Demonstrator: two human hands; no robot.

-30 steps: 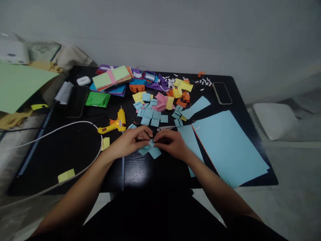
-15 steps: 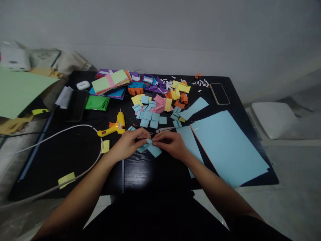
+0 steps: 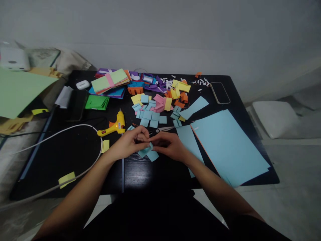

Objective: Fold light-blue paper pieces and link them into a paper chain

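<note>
Between my two hands is a small piece of light blue paper (image 3: 151, 146), pinched at its edges. My left hand (image 3: 132, 142) grips it from the left with thumb and fingers closed. From the right, my right hand (image 3: 168, 144) pinches the same piece, its fingertips partly hiding it. Beneath the fingers, other light blue paper squares (image 3: 152, 156) lie on the black table (image 3: 140, 177). Just beyond my hands are scissors (image 3: 164, 129), their handles partly covered. More blue squares (image 3: 151, 116), some with folded strips, are spread behind them.
A yellow glue gun (image 3: 115, 126) lies left of my hands, near a looping white cable (image 3: 101, 144). Large blue sheets (image 3: 228, 150) cover the right side. Pink pieces (image 3: 159, 103), stacked coloured paper (image 3: 111, 81) and a phone (image 3: 220, 93) are toward the back.
The small blue paper between my fingertips has tilted more upright, and my right fingers have shifted slightly on it. The squares below have moved a little. Both hands stay in nearly the same place.
</note>
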